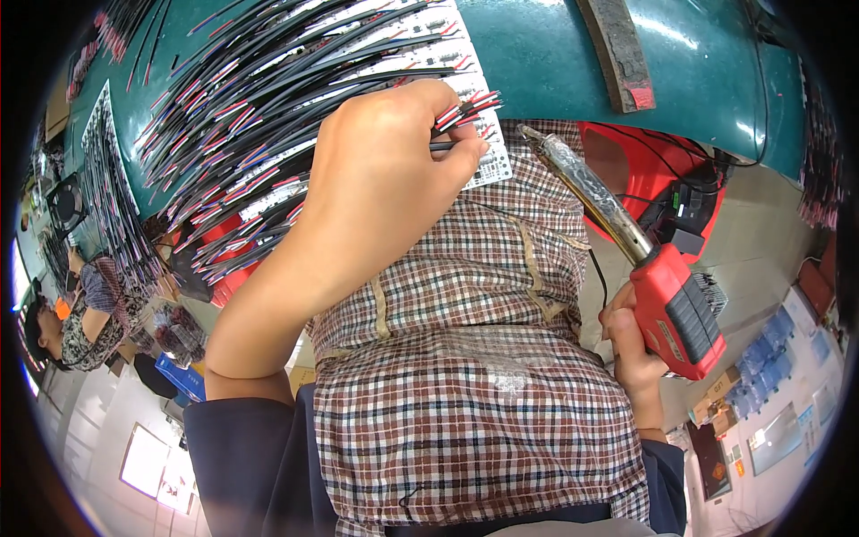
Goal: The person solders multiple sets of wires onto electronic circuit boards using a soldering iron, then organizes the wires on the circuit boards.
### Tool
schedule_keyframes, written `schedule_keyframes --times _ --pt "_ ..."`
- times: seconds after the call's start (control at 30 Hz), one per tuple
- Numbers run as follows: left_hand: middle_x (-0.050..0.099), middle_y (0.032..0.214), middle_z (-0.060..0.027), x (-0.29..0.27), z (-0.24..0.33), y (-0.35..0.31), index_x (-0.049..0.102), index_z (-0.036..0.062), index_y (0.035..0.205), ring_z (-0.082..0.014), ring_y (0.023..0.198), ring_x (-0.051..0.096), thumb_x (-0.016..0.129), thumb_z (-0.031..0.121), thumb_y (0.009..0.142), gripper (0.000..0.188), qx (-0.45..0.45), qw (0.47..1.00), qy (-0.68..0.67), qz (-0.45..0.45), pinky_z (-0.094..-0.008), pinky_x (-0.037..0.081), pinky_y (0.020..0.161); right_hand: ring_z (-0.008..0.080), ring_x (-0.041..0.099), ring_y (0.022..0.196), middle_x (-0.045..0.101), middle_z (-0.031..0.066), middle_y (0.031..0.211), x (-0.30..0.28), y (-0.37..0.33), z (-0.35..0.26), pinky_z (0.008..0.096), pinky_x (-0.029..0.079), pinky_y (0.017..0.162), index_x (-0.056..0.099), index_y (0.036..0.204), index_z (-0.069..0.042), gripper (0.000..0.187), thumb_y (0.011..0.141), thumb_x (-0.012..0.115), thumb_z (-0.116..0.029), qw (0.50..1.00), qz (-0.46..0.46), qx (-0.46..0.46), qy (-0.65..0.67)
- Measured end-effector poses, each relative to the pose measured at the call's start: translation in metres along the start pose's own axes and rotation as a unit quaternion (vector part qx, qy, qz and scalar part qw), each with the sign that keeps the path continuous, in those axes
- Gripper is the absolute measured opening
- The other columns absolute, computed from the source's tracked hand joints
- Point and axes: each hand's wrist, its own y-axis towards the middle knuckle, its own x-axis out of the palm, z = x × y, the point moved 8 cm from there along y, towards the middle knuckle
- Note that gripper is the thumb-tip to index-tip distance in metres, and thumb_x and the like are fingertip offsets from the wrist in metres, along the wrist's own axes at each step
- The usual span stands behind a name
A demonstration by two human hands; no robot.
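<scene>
My left hand (380,148) pinches several short black cables, their stripped red, black and white wire ends (480,106) poking out past the fingertips. It hovers over the right edge of a white circuit board panel (494,170), which sits at the near edge of the bench. Rows of black cables (277,94) with red, white and blue ends spread leftward across the panel. In my right hand (633,345) is a red and black soldering iron (667,309), its long metal barrel slanting up and left. The dark tip (526,132) stands just right of the panel, apart from it.
A worn dark bar (617,54) lies on the green bench (537,45). Below its edge is a red plastic stool (640,157) with a dark device on it. Another cable-covered board (112,152) is at left, near a seated co-worker (85,318). A thin cord (761,89) hangs at right.
</scene>
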Motion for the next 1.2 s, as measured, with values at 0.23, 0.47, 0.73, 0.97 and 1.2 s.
schedule_keyframes --times 0.23,0.47,0.73,0.97,1.2 --pt "0.070 0.075 -0.0058 -0.003 0.002 -0.002 0.066 -0.0008 0.098 -0.0124 0.066 0.065 0.069 0.012 0.092 0.015 -0.002 1.000 -0.015 -0.007 -0.0265 0.050 0.060 0.0106 0.041 0.054 0.046 0.0046 0.069 -0.002 0.003 0.001 0.0271 0.039 0.050 0.049 0.092 -0.002 0.012 0.093 0.059 -0.009 0.995 0.048 0.031 0.078" --pt "0.073 0.089 -0.0081 -0.005 0.000 -0.004 0.065 -0.0018 0.104 -0.0146 0.069 0.067 0.056 0.010 0.102 0.015 0.014 0.999 0.025 0.016 -0.0297 0.051 0.063 0.0101 0.039 0.051 0.045 0.0046 0.070 -0.002 0.006 -0.003 0.0260 0.037 0.049 0.049 0.091 -0.003 0.013 0.094 0.059 -0.011 0.993 0.057 0.018 0.099" --pt "0.069 0.079 -0.0065 -0.031 0.038 -0.023 0.065 0.0003 0.103 -0.0112 0.057 0.056 0.064 0.005 0.096 0.009 0.169 0.964 0.053 0.198 -0.0253 0.044 0.054 0.0093 0.040 0.051 0.046 0.0038 0.069 -0.005 0.002 0.001 0.0258 0.037 0.050 0.050 0.092 -0.002 0.012 0.094 0.059 -0.011 0.991 0.056 0.040 0.112" --pt "0.061 0.066 -0.0030 0.003 0.017 -0.020 0.059 0.0042 0.085 -0.0110 0.052 0.054 0.078 0.010 0.085 0.019 0.066 0.991 0.021 0.114 -0.0263 0.043 0.048 0.0115 0.052 0.063 0.056 0.0046 0.078 -0.003 -0.002 0.002 0.0263 0.044 0.059 0.058 0.115 0.003 0.024 0.092 0.061 -0.004 0.999 -0.018 -0.042 -0.028" --pt "0.062 0.066 -0.0045 0.008 0.014 -0.017 0.059 0.0041 0.085 -0.0124 0.051 0.056 0.078 0.011 0.085 0.020 0.049 0.994 0.024 0.095 -0.0264 0.043 0.048 0.0221 0.064 0.065 0.067 0.0081 0.079 -0.003 0.004 0.006 0.0332 0.050 0.061 0.072 0.097 -0.003 0.022 0.076 0.079 -0.004 0.998 0.051 0.022 -0.011"
